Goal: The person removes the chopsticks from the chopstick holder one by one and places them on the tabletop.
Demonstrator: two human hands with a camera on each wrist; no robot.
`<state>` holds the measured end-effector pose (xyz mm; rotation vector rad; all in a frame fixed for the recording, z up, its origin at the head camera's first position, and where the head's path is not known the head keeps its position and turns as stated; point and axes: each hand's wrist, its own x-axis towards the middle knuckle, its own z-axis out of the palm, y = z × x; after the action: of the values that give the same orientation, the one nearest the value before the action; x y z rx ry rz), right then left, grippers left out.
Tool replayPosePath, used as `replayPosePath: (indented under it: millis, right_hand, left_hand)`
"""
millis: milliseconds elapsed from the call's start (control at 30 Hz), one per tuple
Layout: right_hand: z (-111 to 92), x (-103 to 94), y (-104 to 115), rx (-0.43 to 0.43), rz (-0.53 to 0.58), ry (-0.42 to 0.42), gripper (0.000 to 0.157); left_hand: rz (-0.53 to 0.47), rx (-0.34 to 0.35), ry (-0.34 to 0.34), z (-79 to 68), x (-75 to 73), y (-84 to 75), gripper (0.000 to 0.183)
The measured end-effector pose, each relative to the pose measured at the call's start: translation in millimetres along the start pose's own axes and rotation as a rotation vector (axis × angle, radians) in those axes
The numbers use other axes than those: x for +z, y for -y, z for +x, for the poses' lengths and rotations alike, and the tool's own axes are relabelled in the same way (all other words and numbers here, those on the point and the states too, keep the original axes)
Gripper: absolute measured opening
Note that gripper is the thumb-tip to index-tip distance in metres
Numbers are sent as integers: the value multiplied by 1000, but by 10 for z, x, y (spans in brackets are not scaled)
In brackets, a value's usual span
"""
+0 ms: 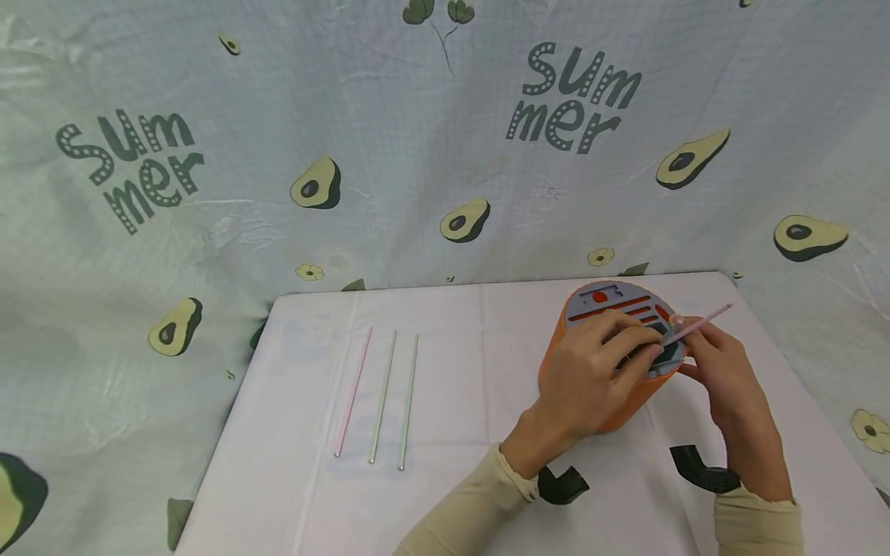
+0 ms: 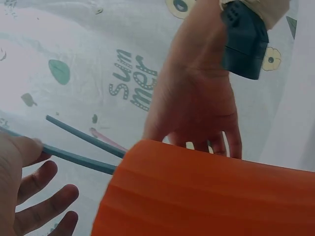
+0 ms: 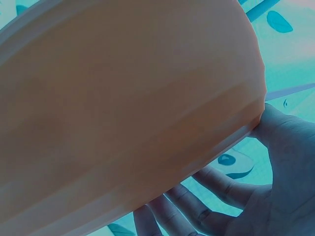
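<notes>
Now, behind everything hangs the backdrop (image 1: 389,108), pale, printed with avocados and "summer", and below it the light table (image 1: 445,409) spreads out. On the right half of that table, between two hands, there's the canister (image 2: 206,194)! Bright orange, it's rounded, with shallow ribs running along its wall; the grey top (image 1: 636,297) carries red slots, a red dot and darker recesses, partly covered by fingers. The left hand (image 1: 591,359) reaches over that top, thumb and finger pinching a stick (image 2: 78,158) that looks teal in the left wrist view and runs to the canister's edge, its end hidden. The right hand (image 1: 726,374) grips the canister from the right, thumb at the upper edge, fingers curved behind. Just beside the pinched one, a second stick (image 2: 86,136) slants out. From the head view, a pink rod (image 1: 709,318) juts over the right hand; whether it's one of those two, I can't tell. And well to the left, three loose sticks (image 1: 383,398), one pink and two pale green, lie side by side, apart.
</notes>
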<state>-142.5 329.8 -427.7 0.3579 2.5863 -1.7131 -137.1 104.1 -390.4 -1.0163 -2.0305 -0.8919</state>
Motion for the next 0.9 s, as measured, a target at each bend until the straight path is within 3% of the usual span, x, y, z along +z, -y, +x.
replayPosePath:
  millis: [333,633,900]
  right_hand:
    - [-8,-8,-7,4,13,2,45]
    - [-6,13,18,43,14,-3,52]
    - [-9,15,32,50,20,1,47]
  left_hand:
    - [-155,-25,-131,31,-149,-50,14]
    - [-282,96,-320,36,-252,-11,13]
    - [-339,88,-408,45,-335,12,19]
